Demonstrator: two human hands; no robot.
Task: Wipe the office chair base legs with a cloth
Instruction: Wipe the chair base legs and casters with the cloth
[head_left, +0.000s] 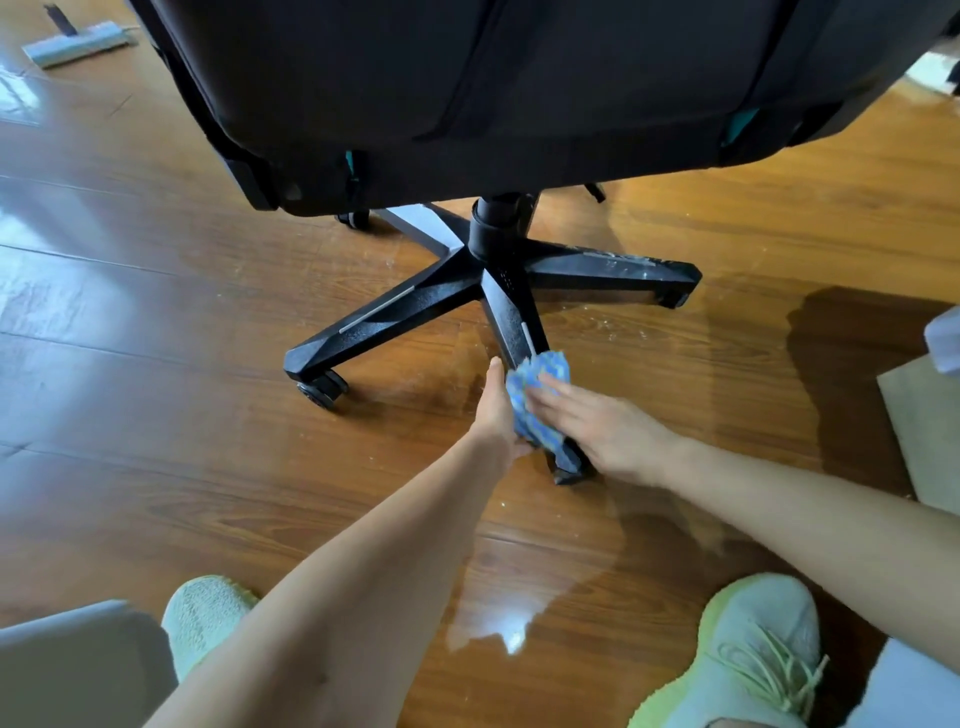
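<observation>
Five black legs spread from the hub of the chair base (485, 270), low on a glossy brown wooden floor (156, 467), under the wide dark seat (467, 93) filling the top of the view. Matte, angular, faceted surfaces on the legs, with a thin pale strip along the top of some. Dusty whitish marks on the right leg (608, 267); a black caster (322, 389) under the tip of the left leg (384, 325). Much bare floor to the left of the base; less on the right, with the edge of a flat beige board (919, 431) nearby. Pale crumbs scattered on the floor around the hub.

Nearest leg (514, 322) pointing toward the viewer, wrapped at its lower half by a crumpled blue patterned cloth (540, 400). Left hand (501, 415) closed on the cloth from the left side, thumb up along the leg. Right hand (597, 423) pressed flat on the cloth from the right, fingers extended, not clenched. Two pale green shoes (753, 654) at the bottom edge.
</observation>
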